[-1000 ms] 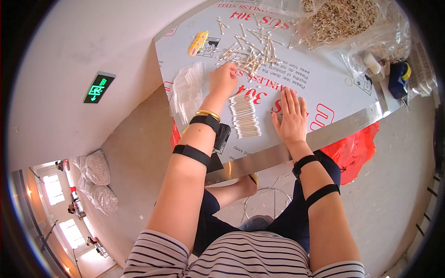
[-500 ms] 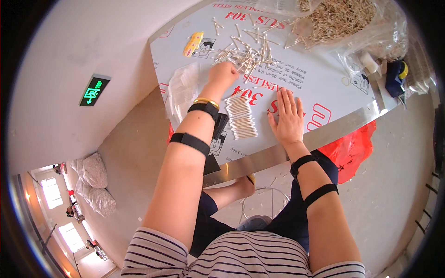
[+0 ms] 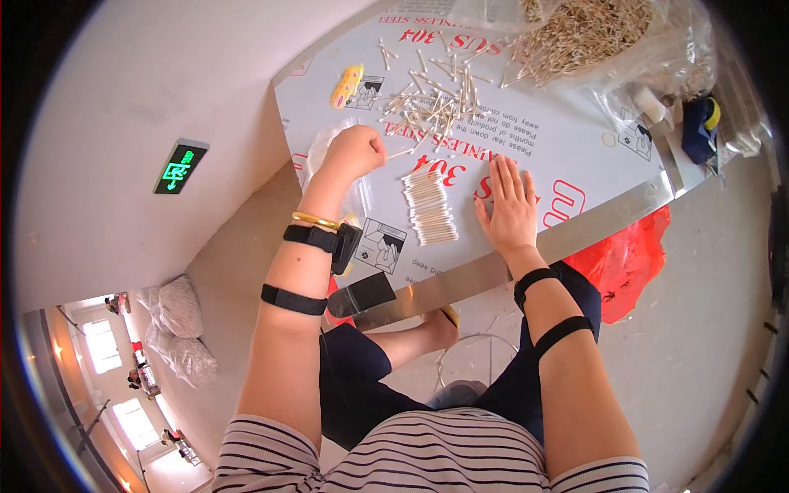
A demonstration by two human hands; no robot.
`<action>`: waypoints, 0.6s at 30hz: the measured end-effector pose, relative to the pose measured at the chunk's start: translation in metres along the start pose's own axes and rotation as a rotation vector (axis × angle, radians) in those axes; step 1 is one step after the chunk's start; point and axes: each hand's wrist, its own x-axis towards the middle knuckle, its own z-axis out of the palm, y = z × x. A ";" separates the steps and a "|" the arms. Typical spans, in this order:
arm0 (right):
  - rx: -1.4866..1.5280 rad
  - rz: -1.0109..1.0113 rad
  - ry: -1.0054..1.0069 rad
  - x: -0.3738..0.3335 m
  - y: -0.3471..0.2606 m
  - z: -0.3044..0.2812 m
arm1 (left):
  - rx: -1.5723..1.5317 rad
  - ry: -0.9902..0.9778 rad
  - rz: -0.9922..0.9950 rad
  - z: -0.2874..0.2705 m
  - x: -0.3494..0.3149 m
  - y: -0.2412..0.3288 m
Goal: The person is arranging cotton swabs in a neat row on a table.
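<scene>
My left hand (image 3: 353, 154) is closed in a pinch above the left part of the table, with one cotton swab (image 3: 401, 153) sticking out to the right of its fingertips. Lying flat with fingers stretched out, my right hand (image 3: 511, 205) rests on the table. Between the hands, a neat column of cotton swabs (image 3: 430, 215) lies side by side. Beyond it spreads a loose, crisscrossed pile of cotton swabs (image 3: 440, 103). Clear plastic bags (image 3: 327, 135) lie partly hidden under my left hand and wrist.
A small yellow packet (image 3: 348, 86) lies at the far left of the film-covered table (image 3: 567, 156). A big clear bag full of swabs (image 3: 588, 37) fills the far right, near a dark blue and yellow object (image 3: 700, 130). Red plastic (image 3: 629, 263) hangs below the metal edge.
My left hand has drawn back from the loose pile, leftward and a little nearer, with a swab in its fingers. My right hand has stayed in place.
</scene>
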 end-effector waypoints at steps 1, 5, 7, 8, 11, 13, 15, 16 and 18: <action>0.000 0.002 0.002 0.000 0.001 0.000 | -0.215 0.020 0.027 0.000 -0.003 0.001; -0.002 0.001 0.024 -0.002 0.006 0.001 | -0.668 -0.159 0.146 0.019 -0.008 0.059; 0.006 0.002 0.036 0.000 0.004 0.004 | -0.780 -0.301 0.223 0.047 -0.017 0.098; 0.002 -0.005 -0.010 -0.001 0.006 0.009 | -0.898 -0.367 0.300 0.069 -0.018 0.118; 0.034 0.044 -0.228 0.001 0.005 0.017 | -0.699 -0.259 0.511 0.125 -0.027 0.187; -0.013 -0.053 0.125 0.000 0.011 0.021 | -0.764 -0.258 0.616 0.157 -0.034 0.247; -0.008 -0.032 0.064 -0.001 0.006 0.016 | -0.855 -0.332 0.663 0.167 -0.033 0.261; 0.003 -0.037 0.073 -0.002 0.007 0.014 | -0.698 -0.124 0.685 0.167 -0.034 0.264; -0.025 -0.046 0.079 -0.001 0.011 0.018 | -0.574 0.115 0.668 0.170 -0.018 0.252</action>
